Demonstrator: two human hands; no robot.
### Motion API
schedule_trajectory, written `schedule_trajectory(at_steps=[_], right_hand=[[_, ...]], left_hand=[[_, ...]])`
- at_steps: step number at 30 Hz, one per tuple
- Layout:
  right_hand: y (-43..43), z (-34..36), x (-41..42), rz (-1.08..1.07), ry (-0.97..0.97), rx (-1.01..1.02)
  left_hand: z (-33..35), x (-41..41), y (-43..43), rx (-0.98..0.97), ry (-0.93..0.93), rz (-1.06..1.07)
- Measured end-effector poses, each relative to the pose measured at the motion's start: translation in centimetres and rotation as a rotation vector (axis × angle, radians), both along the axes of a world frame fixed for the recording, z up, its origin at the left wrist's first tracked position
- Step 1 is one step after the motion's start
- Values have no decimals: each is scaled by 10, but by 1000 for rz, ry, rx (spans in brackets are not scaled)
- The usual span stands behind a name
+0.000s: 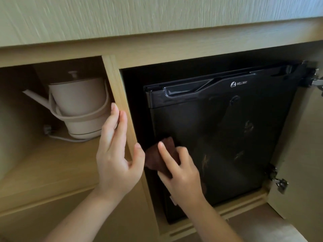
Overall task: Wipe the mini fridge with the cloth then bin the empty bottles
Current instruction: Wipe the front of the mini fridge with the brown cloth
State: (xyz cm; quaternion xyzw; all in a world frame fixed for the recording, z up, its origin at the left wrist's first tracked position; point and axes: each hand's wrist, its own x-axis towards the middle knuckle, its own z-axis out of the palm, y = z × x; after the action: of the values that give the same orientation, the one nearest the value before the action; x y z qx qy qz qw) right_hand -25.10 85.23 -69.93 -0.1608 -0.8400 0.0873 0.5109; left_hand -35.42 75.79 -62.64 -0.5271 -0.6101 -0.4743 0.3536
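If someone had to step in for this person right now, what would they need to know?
Left hand: open, braced on the wooden divider.
Right hand: presses the brown cloth on the lower left of the fridge door.
The fridge sits in the cabinet, door shut, smudges showing on its front.
A kettle stands in the left compartment.
Left: finish wiping, then bin the bottles; none in view.

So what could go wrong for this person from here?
1. The right hand presses the dark cloth low on the mini fridge door's left edge; smudges farther right might get missed.
2. The left hand braces on the wooden divider, close to the kettle; a slip could knock it.
3. No bottles are in view, so that step could be forgotten.
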Motion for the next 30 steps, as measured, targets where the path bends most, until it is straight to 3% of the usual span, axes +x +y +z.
schedule_trajectory(at_steps=[2,8,15,21,28,30], right_hand=[[3,4,4,13,12,-3],[16,61,-14,10,429,-199],[6,27,-2,53,295,-219],[34,76,-1,-6,574,-370],[5,14,1,31,323,-344],[11,24,4,37,363,-343]], left_hand=[[1,3,1,0,-13,6],[2,1,-3,-32,19,36],[6,3,-5,-42,-20,22],[8,9,-3,-28,-61,5],[8,12,-3,-29,-90,-1],[8,13,-1,-32,-89,10]])
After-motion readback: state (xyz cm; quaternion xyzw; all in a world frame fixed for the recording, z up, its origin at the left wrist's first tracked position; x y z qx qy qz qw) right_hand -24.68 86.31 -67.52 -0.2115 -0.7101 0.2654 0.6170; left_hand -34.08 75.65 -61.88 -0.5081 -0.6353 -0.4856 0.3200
